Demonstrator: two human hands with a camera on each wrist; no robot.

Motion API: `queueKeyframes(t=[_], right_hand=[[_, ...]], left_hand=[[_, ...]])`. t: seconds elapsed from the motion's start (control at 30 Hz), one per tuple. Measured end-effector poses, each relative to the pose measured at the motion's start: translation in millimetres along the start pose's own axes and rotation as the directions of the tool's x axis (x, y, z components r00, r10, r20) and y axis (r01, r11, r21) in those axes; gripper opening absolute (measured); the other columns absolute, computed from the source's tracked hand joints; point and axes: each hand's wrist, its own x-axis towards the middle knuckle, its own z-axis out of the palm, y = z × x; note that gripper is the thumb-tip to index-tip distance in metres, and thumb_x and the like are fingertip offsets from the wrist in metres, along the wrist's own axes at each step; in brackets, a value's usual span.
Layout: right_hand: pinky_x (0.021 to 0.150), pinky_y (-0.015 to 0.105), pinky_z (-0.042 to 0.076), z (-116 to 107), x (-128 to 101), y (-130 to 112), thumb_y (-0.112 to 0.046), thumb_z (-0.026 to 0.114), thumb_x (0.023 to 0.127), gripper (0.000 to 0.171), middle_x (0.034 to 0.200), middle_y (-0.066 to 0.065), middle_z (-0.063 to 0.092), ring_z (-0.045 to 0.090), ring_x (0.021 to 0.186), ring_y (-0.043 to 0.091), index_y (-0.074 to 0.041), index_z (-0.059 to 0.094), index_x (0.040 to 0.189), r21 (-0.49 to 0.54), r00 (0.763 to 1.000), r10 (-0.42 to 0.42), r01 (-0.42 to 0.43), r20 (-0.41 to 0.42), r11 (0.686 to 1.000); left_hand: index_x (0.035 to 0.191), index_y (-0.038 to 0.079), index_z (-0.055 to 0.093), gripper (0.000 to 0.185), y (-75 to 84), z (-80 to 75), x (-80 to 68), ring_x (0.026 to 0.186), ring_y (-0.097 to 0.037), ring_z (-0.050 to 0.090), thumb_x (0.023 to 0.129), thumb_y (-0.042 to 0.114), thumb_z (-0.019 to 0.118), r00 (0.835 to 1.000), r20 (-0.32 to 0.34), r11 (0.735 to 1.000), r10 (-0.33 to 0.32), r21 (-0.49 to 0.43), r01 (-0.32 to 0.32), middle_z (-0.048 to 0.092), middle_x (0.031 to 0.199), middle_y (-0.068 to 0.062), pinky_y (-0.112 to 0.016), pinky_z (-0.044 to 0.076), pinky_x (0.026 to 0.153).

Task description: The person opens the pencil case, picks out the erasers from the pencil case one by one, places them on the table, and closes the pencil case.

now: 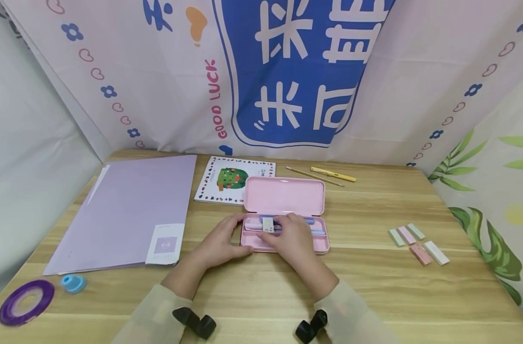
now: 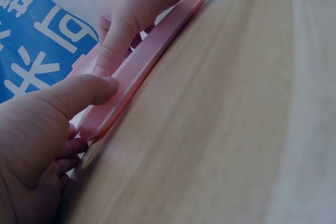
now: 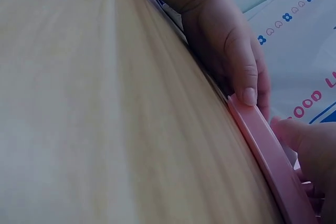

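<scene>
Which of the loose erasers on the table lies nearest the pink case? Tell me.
The pale green eraser, leftmost in the back row of three, is closest to the pink case. The pink and white ones lie farther right.

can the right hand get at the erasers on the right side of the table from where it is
Probably yes: the erasers lie in the open on the table, and nothing stands between them and the right hand at the pencil case.
</scene>
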Motion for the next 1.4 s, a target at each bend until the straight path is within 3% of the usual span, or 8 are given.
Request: queueKeyframes(t=[0.43, 0.6, 0.8, 1.03, 1.4], right_hand=[[0.088, 0.041, 0.045, -4, -2, -1, -0.028, 0.074, 0.078, 0.034, 0.098, 0.005, 0.069, 0.059, 0.098, 0.024, -0.009, 0.074, 0.105, 0.139, 0.999, 0.016, -0.012, -0.030, 0.990], [0.081, 0.036, 0.047, -9, -4, 6, -0.023, 0.076, 0.078, 0.034, 0.097, 0.005, 0.067, 0.056, 0.094, 0.022, -0.010, 0.074, 0.109, 0.214, 0.996, -0.019, 0.037, -0.085, 0.976], [0.086, 0.041, 0.049, -21, -10, 18, -0.021, 0.077, 0.077, 0.035, 0.098, 0.006, 0.066, 0.057, 0.098, 0.025, -0.010, 0.073, 0.110, 0.244, 0.985, -0.041, 0.082, -0.169, 0.966], [0.090, 0.045, 0.048, -38, -18, 45, -0.019, 0.078, 0.078, 0.037, 0.104, 0.010, 0.066, 0.057, 0.103, 0.029, -0.009, 0.072, 0.113, 0.254, 0.983, 0.019, 0.029, -0.183, 0.967], [0.094, 0.050, 0.045, -69, -41, 109, -0.016, 0.075, 0.083, 0.037, 0.112, 0.017, 0.066, 0.056, 0.108, 0.033, -0.003, 0.069, 0.117, 0.214, 0.969, 0.142, -0.098, -0.201, 0.972]], left_hand=[[0.148, 0.011, 0.039, 0.085, 1.5, -0.5, -0.6, 0.145, -0.033, 0.033, 0.078, 0.036, 0.080, 1.000, 0.006, 1.000, -0.010, -0.010, 0.010, 0.039, 0.154, -0.013, -0.053, 0.031, 0.119], [0.148, 0.010, 0.038, 0.086, 2.8, -0.8, -0.4, 0.145, -0.034, 0.033, 0.077, 0.036, 0.080, 1.000, 0.006, 1.000, -0.012, -0.010, 0.013, 0.038, 0.154, -0.014, -0.053, 0.030, 0.119], [0.148, 0.009, 0.038, 0.086, 2.2, -0.5, 0.0, 0.145, -0.033, 0.033, 0.077, 0.035, 0.081, 1.000, 0.006, 1.000, -0.013, -0.009, 0.014, 0.039, 0.154, -0.014, -0.052, 0.030, 0.119], [0.148, 0.010, 0.038, 0.088, 0.8, 0.7, -0.2, 0.145, -0.033, 0.032, 0.077, 0.037, 0.081, 1.000, 0.008, 1.000, -0.015, -0.010, 0.015, 0.038, 0.154, -0.013, -0.052, 0.029, 0.120], [0.148, 0.010, 0.038, 0.087, 0.6, 0.7, -0.4, 0.145, -0.033, 0.033, 0.077, 0.037, 0.081, 1.000, 0.005, 1.000, -0.013, -0.007, 0.013, 0.039, 0.154, -0.013, -0.052, 0.030, 0.119]])
